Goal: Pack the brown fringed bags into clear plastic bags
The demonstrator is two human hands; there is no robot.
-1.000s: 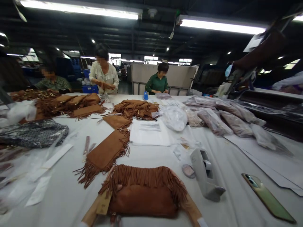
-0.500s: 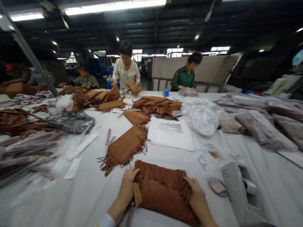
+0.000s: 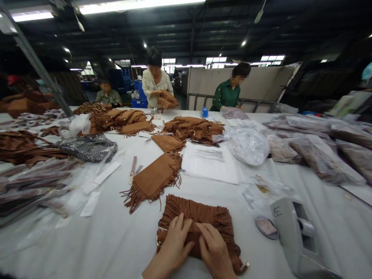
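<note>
A brown suede fringed bag (image 3: 203, 209) lies in front of me on the white table, its strands spread along the far edge and down the right side. My left hand (image 3: 176, 242) presses its closed fingers over the middle of the bag, thumb apart. Beside it, my right hand (image 3: 213, 246) grips the bag with fingers pointing inward. A brown fold stands up between my fingertips; the part under my palms is hidden. At the lower right corner a small metal-tipped pull (image 3: 245, 267) sticks out. Beyond lies another fringed bag (image 3: 155, 176), flat.
A grey tape dispenser (image 3: 290, 228) stands to my right, beside a round dish (image 3: 266, 228). White papers (image 3: 209, 162), clear plastic bags (image 3: 247, 145) and wrapped goods (image 3: 325, 157) lie farther off. Wrapped strips (image 3: 35, 186) cover the left. Co-workers stand across the table.
My hands have moved from the bag's two sides to its middle. The bag now shows a different face, and the tan tag at its left is out of sight. A co-worker has raised a fringed bag.
</note>
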